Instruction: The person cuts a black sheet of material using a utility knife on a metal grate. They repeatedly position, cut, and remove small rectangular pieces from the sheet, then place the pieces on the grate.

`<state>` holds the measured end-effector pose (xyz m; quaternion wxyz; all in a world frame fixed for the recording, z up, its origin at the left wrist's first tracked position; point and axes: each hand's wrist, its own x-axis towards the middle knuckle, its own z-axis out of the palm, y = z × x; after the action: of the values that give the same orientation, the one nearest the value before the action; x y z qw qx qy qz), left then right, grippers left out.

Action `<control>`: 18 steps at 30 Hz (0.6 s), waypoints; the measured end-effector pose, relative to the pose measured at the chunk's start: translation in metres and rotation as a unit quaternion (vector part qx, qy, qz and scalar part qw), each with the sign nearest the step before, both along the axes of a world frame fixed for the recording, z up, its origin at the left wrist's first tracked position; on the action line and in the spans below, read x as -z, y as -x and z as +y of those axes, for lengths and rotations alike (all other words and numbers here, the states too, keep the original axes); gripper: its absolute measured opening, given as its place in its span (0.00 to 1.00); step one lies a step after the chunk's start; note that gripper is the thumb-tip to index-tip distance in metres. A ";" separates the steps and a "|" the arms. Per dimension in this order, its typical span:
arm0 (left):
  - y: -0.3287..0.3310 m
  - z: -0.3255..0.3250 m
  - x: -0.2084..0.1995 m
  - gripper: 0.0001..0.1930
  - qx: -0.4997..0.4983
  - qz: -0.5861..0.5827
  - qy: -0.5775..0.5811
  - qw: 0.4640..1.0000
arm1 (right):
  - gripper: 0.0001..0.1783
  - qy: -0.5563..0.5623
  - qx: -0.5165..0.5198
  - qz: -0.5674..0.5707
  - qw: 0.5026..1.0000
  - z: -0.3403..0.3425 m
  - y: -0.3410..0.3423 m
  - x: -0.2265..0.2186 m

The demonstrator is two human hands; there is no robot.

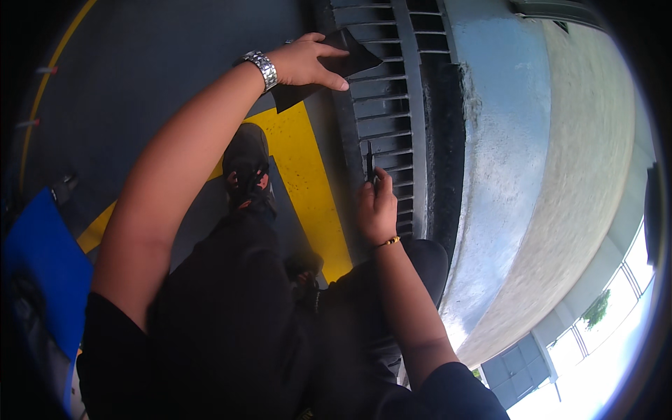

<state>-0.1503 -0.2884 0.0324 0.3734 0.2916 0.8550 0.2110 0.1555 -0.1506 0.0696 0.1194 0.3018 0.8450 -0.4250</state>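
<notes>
My left hand (308,61), with a metal watch on the wrist, grips a flat black sheet-like piece (329,70) over the edge of a dark metal drain grate (392,105). My right hand (376,210), wearing a thin gold bracelet, holds a slim black tool (369,162) upright against the grate's bars. My black-trousered legs and black shoes (246,157) fill the middle, standing on the grey floor beside a yellow painted stripe (304,175).
A pale concrete wall or kerb (532,175) curves along the right of the grate. A blue flat object (42,266) lies at the lower left. A thin yellow line (49,77) curves across the grey floor at the far left. Windows show at the lower right.
</notes>
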 end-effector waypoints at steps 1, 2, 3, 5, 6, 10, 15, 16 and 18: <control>-0.001 -0.002 0.000 0.46 -0.001 -0.009 -0.010 1.000 | 0.19 0.010 0.016 0.007 1.000 0.002 -0.001 0.003; -0.001 -0.004 -0.001 0.46 -0.002 -0.018 -0.019 1.000 | 0.18 0.012 0.019 0.013 1.000 0.004 -0.001 0.006; -0.001 -0.006 -0.001 0.46 -0.004 -0.026 -0.027 0.999 | 0.18 0.015 0.022 0.019 0.999 0.005 0.000 0.008; -0.002 -0.007 -0.005 0.45 -0.009 -0.042 -0.035 0.998 | 0.17 0.018 0.032 0.025 0.999 0.008 0.003 0.011; -0.003 -0.008 -0.007 0.44 -0.012 -0.048 -0.034 0.998 | 0.16 0.019 0.040 0.027 0.999 0.009 0.005 0.011; -0.014 -0.003 -0.040 0.41 0.092 0.064 -0.002 0.994 | 0.12 0.268 0.207 0.049 0.939 0.034 0.024 0.026; -0.035 0.002 -0.057 0.39 0.392 0.225 -0.001 0.892 | 0.17 0.258 0.214 0.086 0.938 0.053 0.112 0.003; -0.038 0.002 -0.055 0.39 0.425 0.238 -0.009 0.873 | 0.16 0.254 0.200 0.081 0.943 0.057 0.120 0.004; -0.039 0.002 -0.051 0.40 0.481 0.247 -0.035 0.841 | 0.15 0.259 0.156 0.059 0.951 0.067 0.127 0.008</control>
<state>-0.1113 -0.2865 0.0839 0.1940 0.7212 0.6635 -0.0440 0.0281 -0.0840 0.0615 0.0758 0.3627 0.6536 -0.6599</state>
